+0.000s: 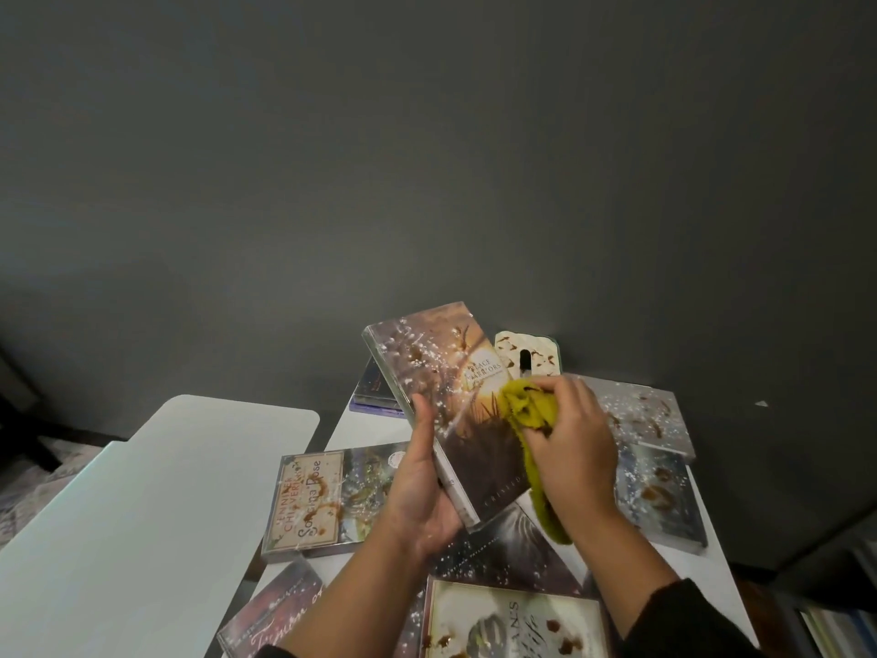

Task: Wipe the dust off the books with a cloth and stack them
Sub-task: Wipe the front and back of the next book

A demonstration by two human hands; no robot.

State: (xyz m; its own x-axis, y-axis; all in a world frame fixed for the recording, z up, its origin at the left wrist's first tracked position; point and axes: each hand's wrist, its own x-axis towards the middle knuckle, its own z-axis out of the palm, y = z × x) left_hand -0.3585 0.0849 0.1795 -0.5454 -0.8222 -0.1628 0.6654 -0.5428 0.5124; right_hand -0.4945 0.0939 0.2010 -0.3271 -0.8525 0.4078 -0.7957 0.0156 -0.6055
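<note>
My left hand [420, 486] grips a dusty paperback [436, 382] by its spine edge and holds it tilted up above the table. My right hand [572, 444] presses a yellow-green cloth [524, 410] against the book's cover, with the cloth's tail hanging down beside my wrist. Several other dusty, stained books lie flat on the white table [341, 427]: one with a cream title panel [313, 501] at the left, a pale one [512, 619] near me, grey ones [640, 415] at the right, and a dark one [503, 553] under my hands.
A second white table [142, 515] stands at the left with a narrow gap between the two. A dark grey wall [427, 159] rises right behind the tables. A small cream book [527, 353] and a purple book [375, 391] lie at the far edge.
</note>
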